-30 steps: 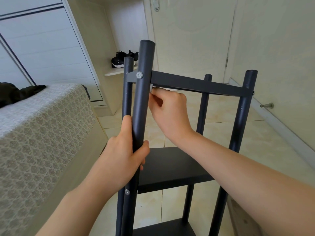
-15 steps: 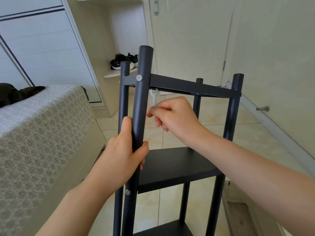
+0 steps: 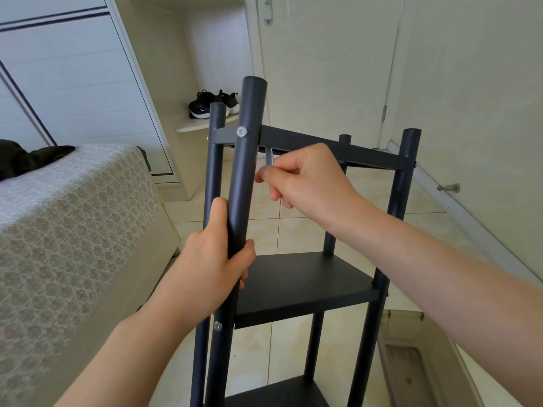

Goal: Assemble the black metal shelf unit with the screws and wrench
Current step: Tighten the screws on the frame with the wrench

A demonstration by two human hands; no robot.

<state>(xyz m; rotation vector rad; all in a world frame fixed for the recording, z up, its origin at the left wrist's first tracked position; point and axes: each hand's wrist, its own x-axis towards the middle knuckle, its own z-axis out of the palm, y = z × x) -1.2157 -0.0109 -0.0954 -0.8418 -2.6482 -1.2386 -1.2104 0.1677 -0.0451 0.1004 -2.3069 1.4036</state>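
1. Two hands are on the black metal shelf unit [image 3: 401, 195], which stands upright on the tiled floor [image 3: 264, 227], just beside the bed [image 3: 73, 215] on the left.
2. The left hand [image 3: 211, 259] is clamped round the near post [image 3: 248, 171]. Its thumb lies up along the post's left side and its fingers curl round the right side, between the top rail [image 3: 293, 139] and the middle shelf [image 3: 308, 289].
3. The right hand [image 3: 308, 183] has its fingers curled in, with thumb and forefinger pinching the lower end of a small silver wrench [image 3: 269, 157].
4. The wrench stands nearly upright, just right of the near post. Its upper end goes up under the top rail, and what it meets there is hidden.
5. One silver screw [image 3: 241, 131] shows on the near post where the top rail joins it. A lower screw [image 3: 217, 325] sits on the same post below the left hand, at about the level of the middle shelf.
6. All four posts are upright, and a bottom shelf [image 3: 279, 392] shows at the lower edge of the view.
7. The bed has a pale patterned cover, and a black garment [image 3: 26, 157] lies on it at the far left.
8. Beyond the unit, a pair of black shoes [image 3: 213, 102] rests on a low ledge beside a closed cream door [image 3: 323, 69].
9. A metal door stop [image 3: 448, 188] sticks out low on the right-hand wall.
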